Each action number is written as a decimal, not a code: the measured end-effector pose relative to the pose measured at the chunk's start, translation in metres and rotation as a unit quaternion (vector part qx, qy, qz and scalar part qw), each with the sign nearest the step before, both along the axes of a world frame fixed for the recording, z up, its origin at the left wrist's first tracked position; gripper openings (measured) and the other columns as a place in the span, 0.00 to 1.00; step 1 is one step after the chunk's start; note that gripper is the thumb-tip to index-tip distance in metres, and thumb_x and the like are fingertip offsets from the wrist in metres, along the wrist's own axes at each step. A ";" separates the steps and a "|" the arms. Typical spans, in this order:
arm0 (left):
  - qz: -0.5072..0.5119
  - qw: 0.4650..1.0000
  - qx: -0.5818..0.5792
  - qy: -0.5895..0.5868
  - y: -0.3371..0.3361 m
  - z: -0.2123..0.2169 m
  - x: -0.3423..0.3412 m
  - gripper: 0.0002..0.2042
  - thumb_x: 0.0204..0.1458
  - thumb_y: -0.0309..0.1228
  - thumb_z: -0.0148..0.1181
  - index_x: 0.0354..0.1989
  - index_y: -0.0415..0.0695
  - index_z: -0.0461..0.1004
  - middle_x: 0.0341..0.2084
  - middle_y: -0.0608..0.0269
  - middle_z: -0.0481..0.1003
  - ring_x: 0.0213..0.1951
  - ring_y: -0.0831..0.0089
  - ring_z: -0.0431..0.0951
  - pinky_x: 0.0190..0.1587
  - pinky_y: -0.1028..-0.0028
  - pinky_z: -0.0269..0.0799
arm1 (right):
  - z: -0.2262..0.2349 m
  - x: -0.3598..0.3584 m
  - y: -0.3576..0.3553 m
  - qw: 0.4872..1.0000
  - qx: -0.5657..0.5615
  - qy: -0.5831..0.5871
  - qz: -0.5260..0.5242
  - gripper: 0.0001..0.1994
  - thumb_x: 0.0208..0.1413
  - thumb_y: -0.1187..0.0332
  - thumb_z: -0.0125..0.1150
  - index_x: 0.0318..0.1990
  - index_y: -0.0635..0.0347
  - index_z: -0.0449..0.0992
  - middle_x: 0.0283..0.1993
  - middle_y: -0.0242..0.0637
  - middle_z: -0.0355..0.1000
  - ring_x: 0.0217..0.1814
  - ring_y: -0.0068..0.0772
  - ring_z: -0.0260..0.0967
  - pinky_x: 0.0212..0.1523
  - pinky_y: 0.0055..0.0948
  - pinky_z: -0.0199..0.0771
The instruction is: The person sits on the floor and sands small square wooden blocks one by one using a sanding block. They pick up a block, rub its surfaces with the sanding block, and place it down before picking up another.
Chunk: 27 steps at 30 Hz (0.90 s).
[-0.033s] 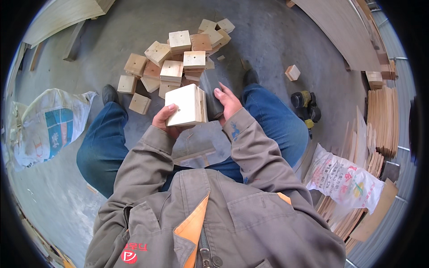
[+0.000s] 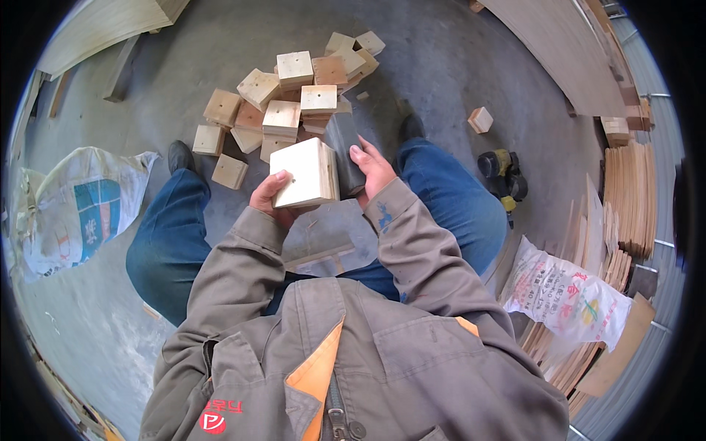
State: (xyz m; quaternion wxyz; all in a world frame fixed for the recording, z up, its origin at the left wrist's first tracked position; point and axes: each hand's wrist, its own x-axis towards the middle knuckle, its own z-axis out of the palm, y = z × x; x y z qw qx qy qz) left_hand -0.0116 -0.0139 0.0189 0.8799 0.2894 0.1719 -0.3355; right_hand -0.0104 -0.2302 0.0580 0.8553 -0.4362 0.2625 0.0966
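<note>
My left hand (image 2: pixel 272 195) is closed around a square plywood block (image 2: pixel 303 175), its thumb on the pale top face near a small dark hole. The layered side of the block faces right. In my right hand (image 2: pixel 373 169) is a dark grey rectangular block (image 2: pixel 343 147), like a sanding block, gripped at its right edge. Its left face lies against or very close to the layered side; contact cannot be made out exactly. Just beyond both hands, a heap of similar plywood blocks (image 2: pixel 282 116) covers the floor, several with a small hole on top.
A lone block (image 2: pixel 480 120) lies at the right, near a yellow and black power tool (image 2: pixel 503 176). White printed sacks lie at left (image 2: pixel 51 213) and right (image 2: pixel 566 294). Stacked wood strips (image 2: pixel 631 198) line the right side. Large sheet stacks (image 2: pixel 103 29) stand at the upper corners.
My right hand and the dark grey block have shifted slightly left along the plywood block's side. The plywood block has moved a touch left; the heap is unchanged.
</note>
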 end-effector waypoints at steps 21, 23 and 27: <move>0.073 0.995 0.064 0.012 -0.006 0.004 -0.003 0.35 0.53 0.47 0.63 0.69 0.47 0.63 0.58 0.55 0.75 0.56 0.51 0.77 0.53 0.45 0.75 | -0.012 -0.031 0.010 0.998 -0.041 -0.009 0.041 0.31 0.67 0.68 0.56 0.75 0.62 0.54 0.66 0.43 0.68 0.62 0.33 0.69 0.60 0.34 0.74; 0.117 0.991 0.057 0.033 0.006 -0.002 0.008 0.34 0.54 0.47 0.61 0.68 0.49 0.63 0.58 0.55 0.74 0.56 0.50 0.77 0.53 0.44 0.75 | -0.013 -0.054 0.020 0.998 -0.011 -0.002 0.064 0.33 0.67 0.68 0.57 0.76 0.62 0.53 0.68 0.43 0.65 0.62 0.32 0.68 0.57 0.34 0.76; 0.092 0.991 0.088 0.044 0.002 0.008 0.002 0.33 0.55 0.45 0.59 0.70 0.50 0.61 0.58 0.55 0.74 0.57 0.51 0.76 0.53 0.45 0.76 | -0.004 -0.039 0.020 0.999 -0.014 0.002 0.049 0.30 0.66 0.70 0.56 0.74 0.64 0.57 0.64 0.42 0.69 0.61 0.33 0.70 0.59 0.34 0.74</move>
